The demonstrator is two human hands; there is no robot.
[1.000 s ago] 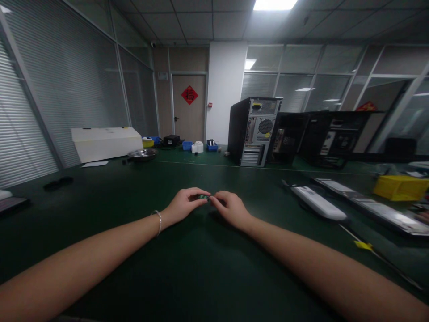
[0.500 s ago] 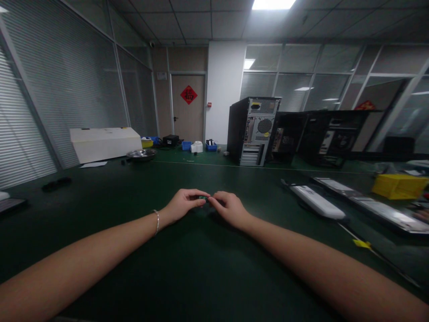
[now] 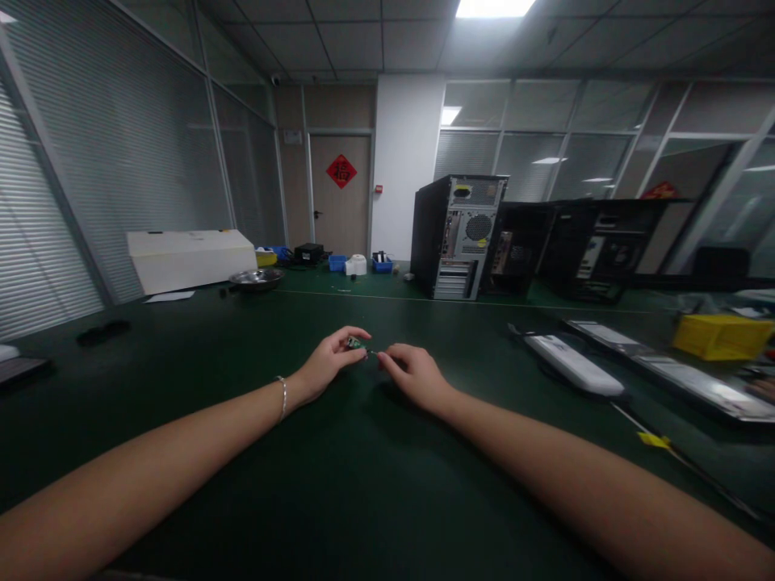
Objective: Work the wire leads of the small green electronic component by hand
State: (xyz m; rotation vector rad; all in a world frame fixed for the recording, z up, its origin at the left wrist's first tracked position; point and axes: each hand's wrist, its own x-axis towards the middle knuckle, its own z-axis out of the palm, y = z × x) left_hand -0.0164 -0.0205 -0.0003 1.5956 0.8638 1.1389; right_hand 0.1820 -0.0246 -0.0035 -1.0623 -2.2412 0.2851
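Note:
My left hand (image 3: pixel 324 365), with a bracelet on its wrist, holds a small green circuit board (image 3: pixel 354 344) between thumb and fingers, just above the dark green table (image 3: pixel 375 476). Part of the board is hidden by the thumb. Close on the right, my right hand (image 3: pixel 419 376) is closed in a pinch. A short thin piece (image 3: pixel 372 353), perhaps a wire, spans the small gap between the board and the right fingertips. It is too small to name for sure.
A black computer tower (image 3: pixel 457 238) stands at the back, with more towers to its right. On the right lie a white power strip (image 3: pixel 572 363) and a yellow bin (image 3: pixel 720 336). A metal bowl (image 3: pixel 257 279) and a white box (image 3: pixel 190 260) are at the back left.
My left hand has shifted slightly left and its index finger has lifted, so more of the board shows. A small gap has opened between the hands; the right hand has barely moved.

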